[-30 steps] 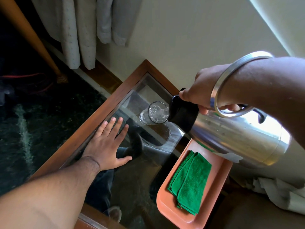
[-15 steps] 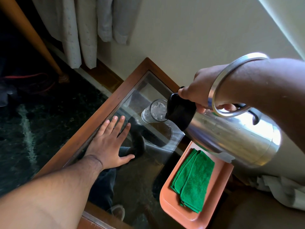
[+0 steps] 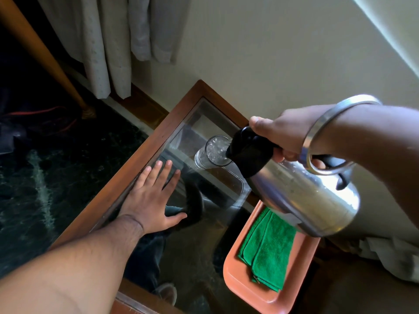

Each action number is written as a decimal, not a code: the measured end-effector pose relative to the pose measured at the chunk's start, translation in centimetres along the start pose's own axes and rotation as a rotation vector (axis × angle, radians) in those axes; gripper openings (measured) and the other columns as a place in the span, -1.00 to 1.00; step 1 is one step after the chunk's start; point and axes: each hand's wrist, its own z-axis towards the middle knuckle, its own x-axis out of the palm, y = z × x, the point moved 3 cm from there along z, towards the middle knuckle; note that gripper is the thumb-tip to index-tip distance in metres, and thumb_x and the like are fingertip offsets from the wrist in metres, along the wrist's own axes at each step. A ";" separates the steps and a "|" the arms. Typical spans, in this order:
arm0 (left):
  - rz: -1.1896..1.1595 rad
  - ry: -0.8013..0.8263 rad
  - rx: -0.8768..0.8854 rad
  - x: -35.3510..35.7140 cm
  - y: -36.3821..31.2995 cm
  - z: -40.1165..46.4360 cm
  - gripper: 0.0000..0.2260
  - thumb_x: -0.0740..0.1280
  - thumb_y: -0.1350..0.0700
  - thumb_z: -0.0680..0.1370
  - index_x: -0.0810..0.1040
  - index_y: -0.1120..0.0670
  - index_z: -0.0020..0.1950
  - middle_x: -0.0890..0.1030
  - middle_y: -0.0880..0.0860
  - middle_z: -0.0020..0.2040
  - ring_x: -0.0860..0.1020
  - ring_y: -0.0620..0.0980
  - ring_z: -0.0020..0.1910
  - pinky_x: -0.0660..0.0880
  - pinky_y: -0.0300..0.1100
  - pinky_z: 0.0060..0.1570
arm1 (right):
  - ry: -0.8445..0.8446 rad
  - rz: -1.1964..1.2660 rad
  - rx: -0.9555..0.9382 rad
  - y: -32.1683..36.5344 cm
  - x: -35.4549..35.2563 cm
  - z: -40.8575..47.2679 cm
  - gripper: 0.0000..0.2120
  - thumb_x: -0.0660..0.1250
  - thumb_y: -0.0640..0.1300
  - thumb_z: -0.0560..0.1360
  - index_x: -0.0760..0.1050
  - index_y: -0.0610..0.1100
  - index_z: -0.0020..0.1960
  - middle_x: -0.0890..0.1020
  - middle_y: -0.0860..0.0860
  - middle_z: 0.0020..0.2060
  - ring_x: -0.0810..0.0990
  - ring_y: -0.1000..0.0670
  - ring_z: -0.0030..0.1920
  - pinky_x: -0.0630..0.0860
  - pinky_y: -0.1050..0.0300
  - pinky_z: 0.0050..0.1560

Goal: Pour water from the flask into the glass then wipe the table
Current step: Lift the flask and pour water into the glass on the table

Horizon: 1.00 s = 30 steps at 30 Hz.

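Note:
My right hand [image 3: 281, 134] grips the black handle of a steel flask [image 3: 303, 196], tilted with its black spout over a clear glass [image 3: 209, 152]. Water runs into the glass, which stands upright on the glass-topped wooden table [image 3: 158, 132] and shows bubbling water inside. My left hand [image 3: 150, 196] lies flat on the tabletop, fingers spread, holding nothing, left of the glass. A folded green cloth [image 3: 267, 250] rests in an orange tray [image 3: 238, 284] at the table's right side, below the flask.
A cream wall runs behind the table. Curtains [image 3: 118, 41] hang at the upper left above a dark floor [image 3: 45, 177]. A wooden pole [image 3: 43, 55] leans at the far left. White fabric [image 3: 390, 257] lies at the right edge.
The flask stays tilted over the glass with water still flowing. Its spout has shifted slightly over the rim. My left hand has stayed flat on the table.

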 end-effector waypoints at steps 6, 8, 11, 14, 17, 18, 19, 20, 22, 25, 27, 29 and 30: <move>0.026 -0.002 -0.005 0.3 0.1 0.0 0.06 -0.05 -0.60 0.41 -0.25 0.09 0.64 -0.21 0.25 0.64 -0.21 0.25 0.62 -0.12 0.19 0.58 | -0.086 0.281 -0.037 -2.8 2.7 -1.8 -0.20 -0.06 0.48 0.42 0.49 -0.17 -0.50 0.44 0.01 -0.69 0.40 -0.05 -0.60 0.30 0.15 -0.40; 0.043 0.028 -0.024 0.5 0.0 0.0 0.05 -0.12 -0.61 0.40 -0.36 0.06 0.61 -0.34 0.24 0.62 -0.30 0.23 0.60 -0.19 0.19 0.57 | -0.097 0.427 -0.025 -3.8 4.4 -2.4 -0.14 -0.10 0.58 0.28 0.52 -0.17 -0.49 0.44 0.01 -0.69 0.38 -0.04 -0.64 0.32 0.15 -0.40; 0.058 0.117 -0.056 -0.2 -0.3 0.2 0.01 -0.17 -0.60 0.39 -0.44 0.02 0.58 -0.36 0.24 0.60 -0.31 0.23 0.59 -0.22 0.20 0.56 | -0.146 0.663 0.022 -5.0 7.7 -4.2 -0.07 -0.16 0.66 0.14 0.57 -0.13 -0.49 0.45 -0.01 -0.69 0.38 -0.02 -0.65 0.28 0.16 -0.42; 0.067 0.252 -0.079 -2.6 -0.7 0.8 -0.01 0.04 -0.53 0.46 -0.28 0.03 0.63 -0.26 0.22 0.64 -0.21 0.24 0.62 -0.14 0.19 0.58 | -0.197 0.939 0.082 -5.3 12.5 -6.8 -0.11 -0.19 0.65 0.12 0.60 -0.04 -0.51 0.44 0.01 -0.71 0.37 0.06 -0.65 0.21 0.19 -0.45; 0.101 0.293 -0.047 -7.9 -1.6 2.0 -0.10 0.21 -0.38 0.51 -0.04 0.08 0.65 0.04 0.21 0.66 0.07 0.26 0.60 0.06 0.20 0.55 | -0.217 1.249 0.167 -5.1 17.7 -11.0 -0.16 -0.20 0.58 0.21 0.57 -0.03 -0.54 0.44 0.03 -0.72 0.35 0.13 -0.70 0.20 0.20 -0.46; 0.113 0.286 0.001 -10.2 -2.3 2.3 -0.08 0.26 -0.37 0.50 -0.02 0.12 0.64 0.11 0.22 0.65 0.15 0.28 0.57 0.13 0.20 0.52 | -0.239 1.389 0.245 -5.1 19.7 -13.1 -0.16 -0.18 0.54 0.29 0.55 -0.10 -0.52 0.44 0.04 -0.72 0.35 0.15 -0.70 0.22 0.21 -0.47; 0.069 0.240 0.032 -12.3 -3.0 3.0 -0.04 0.31 -0.37 0.48 -0.03 0.14 0.63 0.14 0.23 0.64 0.19 0.30 0.55 0.18 0.20 0.51 | -0.284 1.503 0.286 -4.9 21.4 -14.6 -0.20 -0.14 0.48 0.40 0.53 -0.13 -0.47 0.44 0.05 -0.71 0.35 0.16 -0.70 0.25 0.24 -0.51; -0.009 0.152 0.033 -14.2 -2.7 4.5 0.02 0.36 -0.37 0.45 -0.06 0.15 0.64 0.14 0.24 0.63 0.20 0.31 0.55 0.20 0.18 0.50 | -0.340 1.615 0.267 -4.4 22.6 -14.8 -0.27 -0.10 0.38 0.50 0.51 -0.14 -0.40 0.45 0.07 -0.70 0.36 0.19 -0.70 0.27 0.28 -0.58; -0.170 0.082 0.034 -17.4 -2.7 7.5 0.08 0.43 -0.37 0.40 -0.08 0.12 0.64 0.13 0.24 0.63 0.20 0.26 0.57 0.21 0.13 0.52 | -0.454 1.844 0.266 -3.7 24.6 -15.4 -0.38 -0.04 0.23 0.60 0.48 -0.22 -0.29 0.49 0.08 -0.65 0.39 0.20 -0.67 0.27 0.36 -0.64; -0.202 0.179 0.118 -19.7 -5.1 9.7 0.09 0.48 -0.37 0.35 -0.01 0.09 0.65 0.23 0.23 0.60 0.28 0.23 0.53 0.26 0.09 0.47 | -0.586 1.940 0.288 -2.8 28.1 -17.7 -0.42 -0.02 0.17 0.57 0.47 -0.24 -0.32 0.49 0.07 -0.62 0.41 0.17 -0.60 0.28 0.37 -0.59; -0.135 0.263 0.149 -19.8 -6.1 10.2 0.05 0.50 -0.35 0.35 0.09 0.10 0.63 0.33 0.26 0.53 0.35 0.25 0.48 0.32 0.09 0.43 | -0.628 1.987 0.282 -1.9 30.7 -18.3 -0.43 -0.02 0.17 0.54 0.46 -0.26 -0.30 0.47 0.09 -0.61 0.40 0.16 -0.56 0.31 0.34 -0.54; -0.070 0.298 0.162 -19.3 -6.5 10.3 -0.02 0.52 -0.31 0.36 0.20 0.12 0.60 0.39 0.28 0.47 0.39 0.28 0.43 0.36 0.09 0.39 | -0.673 1.995 0.286 -1.1 32.6 -18.5 -0.45 -0.01 0.20 0.51 0.45 -0.22 -0.32 0.46 0.09 -0.59 0.37 0.09 -0.54 0.30 0.29 -0.51; -0.069 0.295 0.158 -19.1 -6.6 10.3 -0.04 0.54 -0.29 0.35 0.24 0.12 0.58 0.41 0.27 0.46 0.41 0.28 0.41 0.37 0.09 0.38 | -0.686 2.007 0.292 -0.8 33.3 -18.4 -0.47 0.00 0.18 0.51 0.44 -0.21 -0.31 0.46 0.08 -0.59 0.35 0.08 -0.54 0.29 0.28 -0.51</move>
